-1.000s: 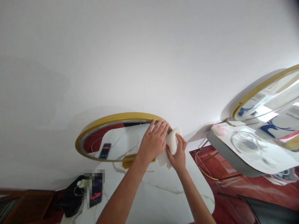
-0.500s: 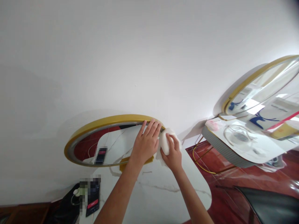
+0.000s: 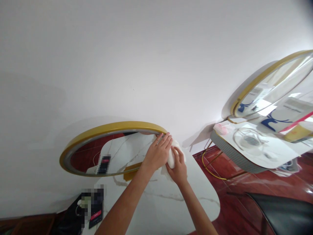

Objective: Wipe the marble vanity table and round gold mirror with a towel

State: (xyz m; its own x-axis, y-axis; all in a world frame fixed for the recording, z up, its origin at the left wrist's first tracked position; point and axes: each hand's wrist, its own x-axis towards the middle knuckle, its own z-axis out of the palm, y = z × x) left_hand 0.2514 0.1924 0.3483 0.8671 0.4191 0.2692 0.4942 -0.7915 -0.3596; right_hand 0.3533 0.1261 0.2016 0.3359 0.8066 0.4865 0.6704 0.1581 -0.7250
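An oval-looking mirror with a gold frame [image 3: 117, 126] stands against the wall on a white marbled table [image 3: 156, 209]. My left hand [image 3: 158, 151] lies with its fingers stretched over the right part of the mirror's frame, its fingertips beside the cloth. In my right hand [image 3: 178, 166] is a bunched white cloth [image 3: 171, 159], pressed to the right end of the frame. A yellow-gold support [image 3: 129, 173] shows under the mirror, partly behind my left arm.
A phone [image 3: 96, 217], partly pixelated, and a black bag [image 3: 67, 218] are at the lower left. On the right stand a second gold-framed mirror [image 3: 261, 78], a white table with cables [image 3: 274, 160] and a black chair [image 3: 281, 209].
My left hand has slid a little right and down, closer to the cloth. My right hand and the cloth have moved slightly left and down. The view has shifted a little.
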